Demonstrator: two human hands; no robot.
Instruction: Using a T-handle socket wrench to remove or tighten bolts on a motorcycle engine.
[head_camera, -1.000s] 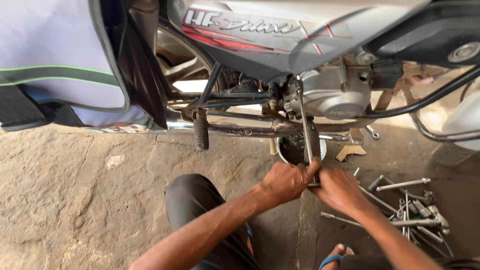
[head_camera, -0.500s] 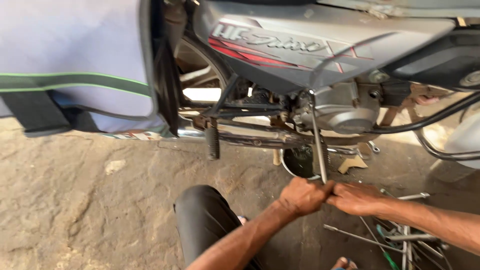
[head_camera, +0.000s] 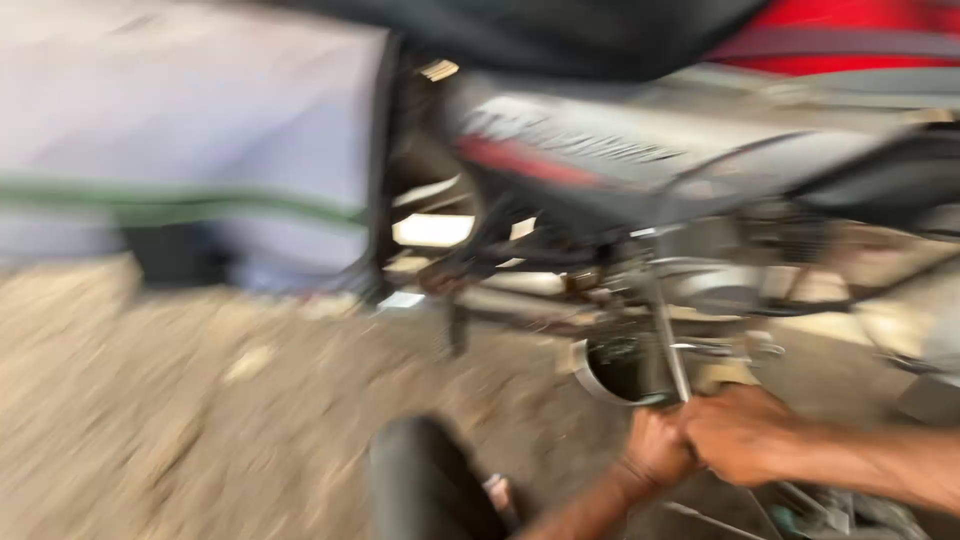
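Both hands, left hand (head_camera: 655, 450) and right hand (head_camera: 742, 432), grip a metal rod (head_camera: 668, 340) under the motorcycle (head_camera: 620, 170).

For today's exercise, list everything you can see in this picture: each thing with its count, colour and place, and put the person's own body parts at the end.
Motorcycle: one, grey and red body with a black seat, across the upper right, blurred.
Long metal tool: one, silver, running from the engine area down into the hands.
Round container: one, dark inside with a pale rim, on the ground under the engine.
Cover: one, pale grey with a green stripe, upper left.
Ground: sandy brown, rough, lower left.
Loose metal tools: count unclear, silver, bottom right.
Knee: one, in black cloth, bottom centre.
Left hand: gripping the tool's lower end.
Right hand: gripping beside it, touching the left.
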